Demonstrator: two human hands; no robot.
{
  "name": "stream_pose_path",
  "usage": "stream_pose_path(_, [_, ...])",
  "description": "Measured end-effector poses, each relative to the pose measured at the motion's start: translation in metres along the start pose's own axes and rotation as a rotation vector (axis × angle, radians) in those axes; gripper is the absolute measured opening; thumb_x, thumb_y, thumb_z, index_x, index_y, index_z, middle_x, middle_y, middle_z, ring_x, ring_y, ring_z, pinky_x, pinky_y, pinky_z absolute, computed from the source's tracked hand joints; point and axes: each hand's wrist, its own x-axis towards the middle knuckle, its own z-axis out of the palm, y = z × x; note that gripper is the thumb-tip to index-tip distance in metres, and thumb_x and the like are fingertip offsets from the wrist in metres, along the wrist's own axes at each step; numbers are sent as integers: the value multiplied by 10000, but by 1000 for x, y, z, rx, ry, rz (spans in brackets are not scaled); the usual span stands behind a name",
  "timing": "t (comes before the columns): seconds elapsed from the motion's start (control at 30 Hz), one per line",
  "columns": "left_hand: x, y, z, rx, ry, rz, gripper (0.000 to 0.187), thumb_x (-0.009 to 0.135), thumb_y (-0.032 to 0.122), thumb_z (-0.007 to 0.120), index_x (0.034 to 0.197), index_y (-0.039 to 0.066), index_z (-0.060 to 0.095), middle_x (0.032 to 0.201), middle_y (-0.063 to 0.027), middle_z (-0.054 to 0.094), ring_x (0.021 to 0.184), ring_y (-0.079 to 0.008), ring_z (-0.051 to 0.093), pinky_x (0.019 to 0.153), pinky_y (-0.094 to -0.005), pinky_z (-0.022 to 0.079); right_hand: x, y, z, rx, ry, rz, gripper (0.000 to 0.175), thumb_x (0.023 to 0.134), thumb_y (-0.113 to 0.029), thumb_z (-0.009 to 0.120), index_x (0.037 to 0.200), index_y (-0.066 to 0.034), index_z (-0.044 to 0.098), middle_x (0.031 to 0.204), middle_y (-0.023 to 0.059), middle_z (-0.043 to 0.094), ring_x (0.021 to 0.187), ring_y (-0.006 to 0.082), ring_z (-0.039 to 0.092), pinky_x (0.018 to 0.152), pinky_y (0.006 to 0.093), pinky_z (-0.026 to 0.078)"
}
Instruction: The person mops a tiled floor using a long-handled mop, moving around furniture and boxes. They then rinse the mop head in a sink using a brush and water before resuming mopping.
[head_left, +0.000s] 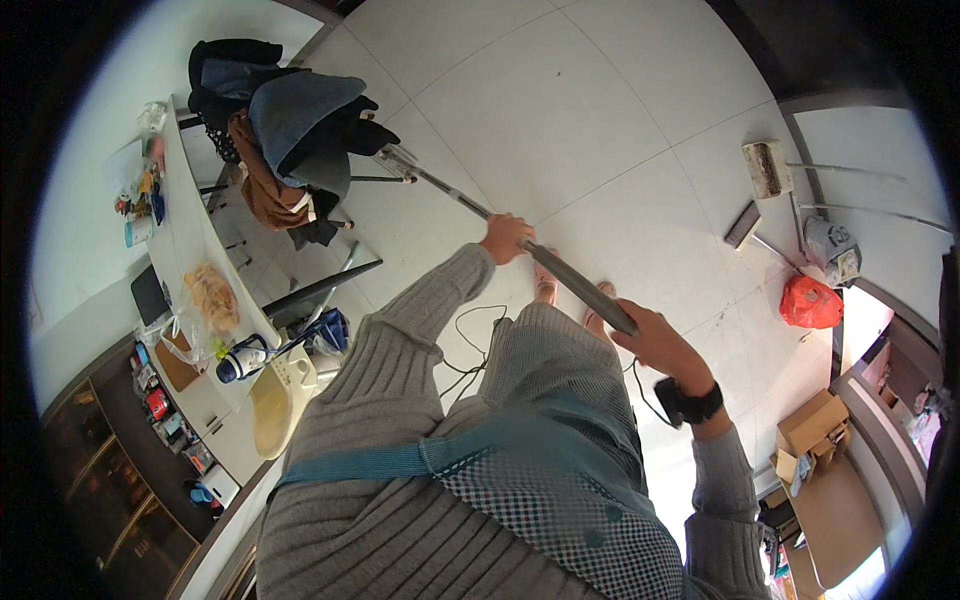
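Both of my hands grip one long mop handle (574, 281) that slants from lower right to upper left. My left hand (507, 238) wraps the shaft near its middle. Around the grey upper end closes my right hand (660, 339), with a black watch-like band (688, 403) on its wrist. The mop head (395, 159) rests low by the floor, partly hidden beside a chair heaped with clothes (300, 127). Its exact shape cannot be made out. Pale tiled floor (555, 142) lies around it.
A cluttered white table (187, 232) runs along the left, with a cream plastic chair (281, 405) near me. Black cables (472, 367) trail by my feet. At right are a dustpan (766, 169), a broom (743, 225), a red plastic bag (811, 302) and a cardboard box (812, 421).
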Motion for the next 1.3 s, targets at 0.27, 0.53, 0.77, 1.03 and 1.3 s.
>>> stream_pose_path(0.27, [10, 84, 21, -62, -227, 274, 272, 751, 373, 783, 1001, 267, 755, 943, -5, 708, 1023, -281, 629, 887, -518, 358, -105, 14, 1, 392, -35, 382, 454, 949, -162, 625, 1359, 3, 522, 692, -15, 515, 502, 66, 446, 425, 245, 366])
stream_pose_path(0.53, [-20, 237, 62, -282, -82, 525, 152, 689, 247, 781, 795, 163, 712, 745, -78, 676, 814, -307, 670, 800, -519, 431, -259, 29, 7, 540, 117, 504, 572, 922, -36, 636, 1461, 3, 450, 635, -52, 447, 446, 30, 365, 386, 220, 280])
stream_pose_path(0.77, [-51, 240, 30, -399, 4, 577, 125, 626, 110, 676, 618, 104, 551, 607, -104, 563, 666, -349, 622, 700, -516, 459, -286, 51, 32, 846, 34, 290, 625, 905, -105, 678, 1474, 5, 444, 645, -38, 472, 482, 43, 414, 424, 221, 334])
stream_pose_path(1.03, [-28, 52, -28, 28, -19, 362, 105, 702, 96, 746, 786, 144, 706, 774, -83, 675, 809, -324, 645, 717, -471, 465, -82, 35, 72, 649, -70, 16, 394, 960, -118, 605, 1332, -2, 552, 644, -34, 513, 482, 45, 453, 436, 224, 356])
stream_pose_path(1.3, [9, -22, -32, 224, -63, 80, 222, 750, 44, 767, 893, 205, 717, 945, -44, 632, 1034, -299, 564, 862, -463, 441, 12, 39, 72, 835, -38, -61, 176, 953, -184, 616, 931, -17, 567, 657, -13, 518, 475, 59, 452, 418, 235, 331])
